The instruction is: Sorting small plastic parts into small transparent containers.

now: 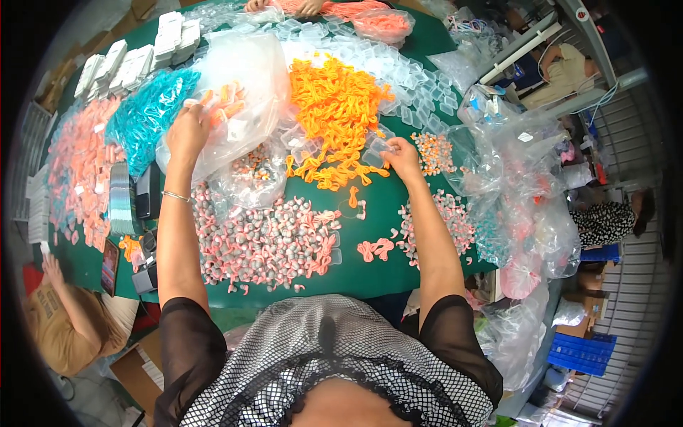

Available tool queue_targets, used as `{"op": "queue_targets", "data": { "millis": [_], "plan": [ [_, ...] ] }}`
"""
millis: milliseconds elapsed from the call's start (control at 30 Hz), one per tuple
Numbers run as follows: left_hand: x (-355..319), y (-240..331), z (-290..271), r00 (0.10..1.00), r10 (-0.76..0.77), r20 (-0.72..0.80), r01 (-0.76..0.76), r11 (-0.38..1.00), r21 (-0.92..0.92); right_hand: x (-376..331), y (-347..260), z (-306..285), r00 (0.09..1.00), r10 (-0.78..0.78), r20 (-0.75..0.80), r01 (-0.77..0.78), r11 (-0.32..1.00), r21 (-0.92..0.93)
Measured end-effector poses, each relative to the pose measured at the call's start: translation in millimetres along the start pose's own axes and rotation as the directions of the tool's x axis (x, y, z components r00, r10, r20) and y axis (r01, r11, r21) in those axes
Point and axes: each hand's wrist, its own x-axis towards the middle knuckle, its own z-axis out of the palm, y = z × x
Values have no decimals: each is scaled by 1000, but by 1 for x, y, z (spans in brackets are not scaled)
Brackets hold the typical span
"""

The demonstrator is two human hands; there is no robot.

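Observation:
My left hand [188, 129] is closed on the edge of a large clear plastic bag [260, 78], in which some orange pieces [226, 101] show. Out to the right, my right hand [402, 158] pinches a small clear plastic box [377, 148] beside a heap of bundled orange cords [331, 107]. Between my forearms lies a wide pile of small pink and grey earplug-like pieces [270, 238]. Closer to the middle are a single orange cord bundle [353, 197] and a few pink cord bundles [375, 249].
Clear boxes [420, 78] spread over the far side of the green table [370, 277]. Teal packets [153, 107], white cartons [171, 35] and peach packets [89, 164] fill the left. Plastic bags [526, 171] crowd the right. Co-workers' hands [309, 7] appear at the far edge and left [53, 269].

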Motion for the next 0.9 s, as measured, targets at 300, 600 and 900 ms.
{"op": "queue_targets", "data": {
  "millis": [300,600,900],
  "plan": [
    [-1,-10,11,1000,-14,10,14,1000,24,-62,-54,-32,968,-212,-135,224,971,87],
    [-12,-6,6,995,19,-98,-20,1000,-11,-139,-47,-16,800,-590,108,575,703,-418],
    [-91,77,-8,955,243,171,-129,859,-496,-140,-36,-12,828,-519,211,557,720,-415]
  ]
}}
